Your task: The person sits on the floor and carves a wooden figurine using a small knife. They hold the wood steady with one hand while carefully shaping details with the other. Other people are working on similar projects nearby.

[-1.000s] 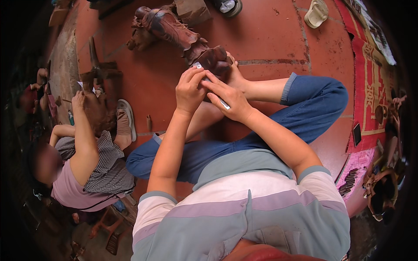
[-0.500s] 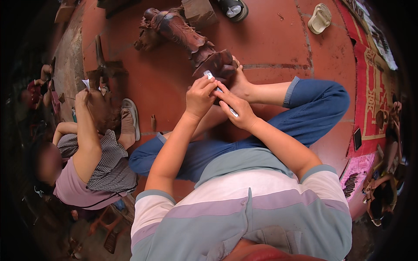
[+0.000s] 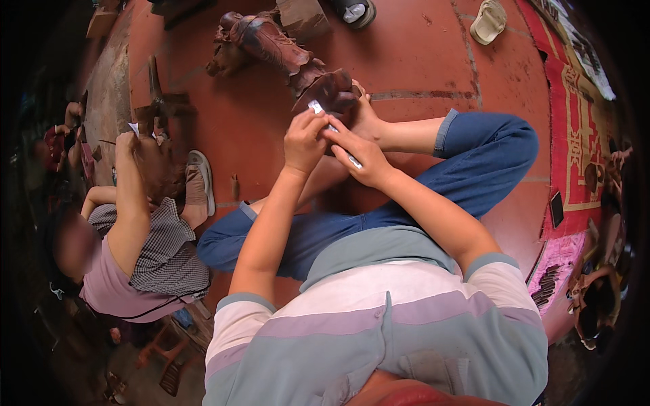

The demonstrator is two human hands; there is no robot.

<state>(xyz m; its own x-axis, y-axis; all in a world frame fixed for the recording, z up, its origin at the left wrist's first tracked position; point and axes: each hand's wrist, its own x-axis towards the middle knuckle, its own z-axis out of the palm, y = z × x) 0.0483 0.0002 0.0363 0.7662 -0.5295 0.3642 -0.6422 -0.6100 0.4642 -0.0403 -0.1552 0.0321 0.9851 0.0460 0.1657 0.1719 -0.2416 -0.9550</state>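
A dark reddish-brown carved wooden figure (image 3: 274, 49) lies on its side, its broader lobed end (image 3: 328, 93) toward me and by my bare feet. Between my hands runs a slim pale stick-like tool (image 3: 354, 161), slanting up to a small white piece (image 3: 315, 106) at the carving's near end. My right hand (image 3: 364, 157) is closed round the stick, whose near tip pokes out under the palm. My left hand (image 3: 305, 141) pinches its far part just below the white piece. The fingers hide the middle of the tool, so its exact kind is unclear.
Wooden blocks (image 3: 301, 18) stand behind the carving on the red tiled floor. Another person (image 3: 139, 250) sits close on the left, holding a small white piece. A pale clog (image 3: 488, 21) lies far right, beside a red patterned mat (image 3: 575, 135) with a dark phone (image 3: 556, 210).
Both hands, with the tool, have shifted slightly up and left in the picture. The carving and floor have shifted the same way a little. The grip looks the same.
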